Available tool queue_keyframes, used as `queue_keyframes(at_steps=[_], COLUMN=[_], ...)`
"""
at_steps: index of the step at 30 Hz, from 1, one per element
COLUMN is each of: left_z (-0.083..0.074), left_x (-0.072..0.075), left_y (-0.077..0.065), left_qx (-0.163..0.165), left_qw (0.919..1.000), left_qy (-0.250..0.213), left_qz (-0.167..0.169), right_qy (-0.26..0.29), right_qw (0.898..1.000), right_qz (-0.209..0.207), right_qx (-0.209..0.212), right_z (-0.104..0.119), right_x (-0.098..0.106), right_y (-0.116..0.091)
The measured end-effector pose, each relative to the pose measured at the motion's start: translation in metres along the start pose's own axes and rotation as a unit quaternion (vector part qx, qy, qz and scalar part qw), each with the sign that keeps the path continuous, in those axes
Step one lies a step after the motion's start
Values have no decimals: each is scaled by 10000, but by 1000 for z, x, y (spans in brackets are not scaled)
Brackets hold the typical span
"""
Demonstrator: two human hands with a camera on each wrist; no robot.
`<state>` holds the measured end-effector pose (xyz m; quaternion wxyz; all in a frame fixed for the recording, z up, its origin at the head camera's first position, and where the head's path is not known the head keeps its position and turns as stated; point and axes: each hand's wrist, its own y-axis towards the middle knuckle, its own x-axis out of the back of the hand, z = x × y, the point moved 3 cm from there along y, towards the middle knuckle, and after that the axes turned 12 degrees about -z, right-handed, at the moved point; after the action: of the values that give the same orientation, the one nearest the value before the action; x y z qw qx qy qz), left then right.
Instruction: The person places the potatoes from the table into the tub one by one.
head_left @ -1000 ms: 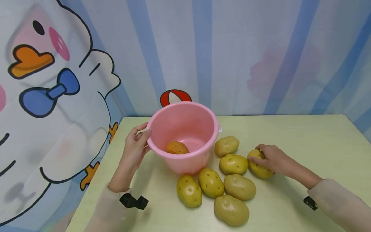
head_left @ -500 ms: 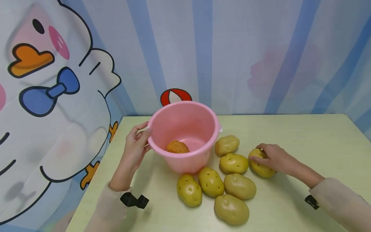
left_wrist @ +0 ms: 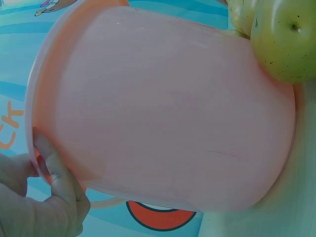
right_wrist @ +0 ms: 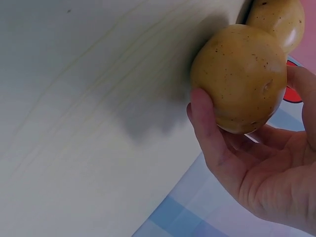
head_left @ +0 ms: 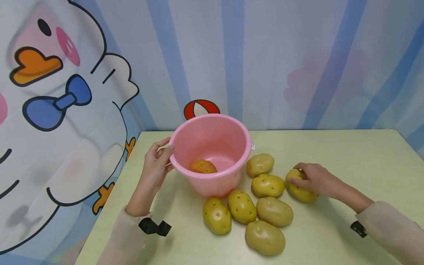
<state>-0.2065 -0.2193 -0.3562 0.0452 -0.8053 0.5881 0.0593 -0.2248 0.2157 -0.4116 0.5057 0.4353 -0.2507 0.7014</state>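
A pink bucket (head_left: 212, 182) stands on the table, and an orange-brown potato (head_left: 203, 166) lies inside it. My left hand (head_left: 155, 165) pinches the bucket's left rim between thumb and fingers; the left wrist view shows the fingers (left_wrist: 57, 170) curled over that rim. On the right, my right hand (head_left: 316, 179) grips a yellow potato (head_left: 299, 189) that is low over or on the table; I cannot tell which. In the right wrist view, fingers and thumb span this potato (right_wrist: 239, 79), and another potato (right_wrist: 279, 22) sits just beyond it.
Several potatoes lie between bucket and right hand, among them a pale one (head_left: 260, 165), a yellow one (head_left: 268, 185) and a nearest one (head_left: 265, 238). The pale table (head_left: 357, 154) ends at a striped backdrop (head_left: 265, 66). A white bucket-handle joint (head_left: 253, 146) sticks out at right.
My right hand and the potato in it have shifted very slightly right. The left hand keeps its hold on the bucket rim. The head view has tilted a little.
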Motion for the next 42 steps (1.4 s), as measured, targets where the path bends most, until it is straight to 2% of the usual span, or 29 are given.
queue_keyframes(at_steps=[14,42], left_z=[-2,-2], left_x=[-1,-1], left_y=[0,1], left_qx=[69,152], left_qw=[9999,9998], left_qy=[79,91], left_qz=[-30,-77], right_qy=[25,-16], right_qw=[9999,9996], right_qz=[-27,-41], right_qx=[107,264], right_z=[-2,0], right_x=[6,31], right_y=[1,3])
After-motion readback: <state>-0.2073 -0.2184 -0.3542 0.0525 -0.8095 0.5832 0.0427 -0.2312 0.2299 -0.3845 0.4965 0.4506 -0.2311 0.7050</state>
